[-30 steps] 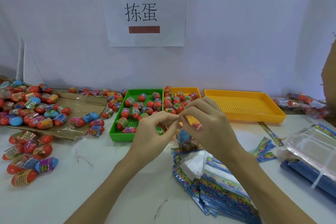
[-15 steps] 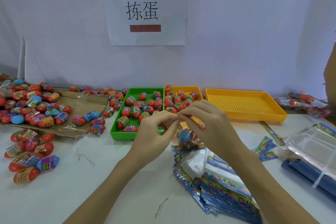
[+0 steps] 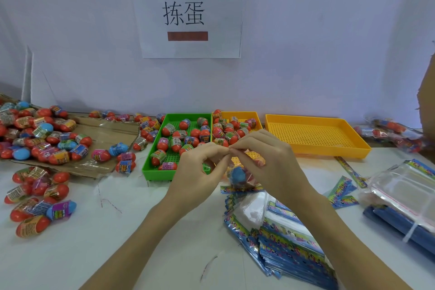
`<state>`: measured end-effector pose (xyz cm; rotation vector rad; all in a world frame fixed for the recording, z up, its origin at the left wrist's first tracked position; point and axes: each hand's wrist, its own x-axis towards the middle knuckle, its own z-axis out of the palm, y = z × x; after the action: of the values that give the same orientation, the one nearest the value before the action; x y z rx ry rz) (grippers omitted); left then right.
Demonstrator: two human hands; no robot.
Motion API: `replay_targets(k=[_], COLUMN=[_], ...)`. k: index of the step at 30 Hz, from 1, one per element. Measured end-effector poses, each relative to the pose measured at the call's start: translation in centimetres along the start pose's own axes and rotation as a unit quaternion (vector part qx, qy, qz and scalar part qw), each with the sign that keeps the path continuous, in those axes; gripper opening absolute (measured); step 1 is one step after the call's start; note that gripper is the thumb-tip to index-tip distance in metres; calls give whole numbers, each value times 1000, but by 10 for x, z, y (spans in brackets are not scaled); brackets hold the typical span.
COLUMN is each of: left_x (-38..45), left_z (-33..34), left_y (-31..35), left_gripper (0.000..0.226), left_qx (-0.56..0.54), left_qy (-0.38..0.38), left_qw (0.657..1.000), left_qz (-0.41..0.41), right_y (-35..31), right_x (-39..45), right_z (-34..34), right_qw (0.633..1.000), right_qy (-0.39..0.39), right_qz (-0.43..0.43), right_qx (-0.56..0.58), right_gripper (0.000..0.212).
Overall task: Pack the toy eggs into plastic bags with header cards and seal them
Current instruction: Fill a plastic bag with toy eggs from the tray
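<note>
Both hands, left hand (image 3: 200, 169) and right hand (image 3: 263, 160), pinch the clear plastic bag's (image 3: 237, 175) mouth above the desk's (image 3: 141, 231) middle, blue toy egg (image 3: 236, 174) inside. Best to press the seal evenly, edge to edge.

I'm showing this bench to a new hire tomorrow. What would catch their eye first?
Two hands, left hand and right hand, meet at centre, pinching the top of a clear bag holding a blue egg. Behind them a green tray holds red eggs, a yellow tray sits right, and a paper sign hangs above.
</note>
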<state>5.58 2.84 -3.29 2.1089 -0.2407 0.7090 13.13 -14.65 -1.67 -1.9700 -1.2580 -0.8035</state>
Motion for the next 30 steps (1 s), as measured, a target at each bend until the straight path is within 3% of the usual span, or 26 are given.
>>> replay_targets(k=[7,15,20,23,26,29,30], left_x=[2,7,6,7,7,7,7], left_z=[3,-11,-10,-11,-12,-11,-11], left_y=[1,-7,-5,-7,-7,-7,-7], left_gripper=[17,19,17,17,17,17,17], left_qx=[-6,-89,-95,-102,-98,-103,-103], left_qy=[13,48,47,45,44,44,43], left_qw=[1000,985,983,981,982,982,982], left_qz=[-13,-141,-151,-157,-155,-153,-152], right_y=[-5,51,97,110,109,100,97], right_x=[1,-2,-22,-33,-34,-27,-24], right_z=[4,-37,-49,-52,-51,-52,-53], right_qw=[998,958,919,911,908,917,920], right_qy=[48,163,135,62,14,30,27], right_qz=[33,235,363,399,408,382,375], right_qx=[-6,-4,-70,-86,-97,-106,-108], right_gripper=[6,5,12,20,32,11,14])
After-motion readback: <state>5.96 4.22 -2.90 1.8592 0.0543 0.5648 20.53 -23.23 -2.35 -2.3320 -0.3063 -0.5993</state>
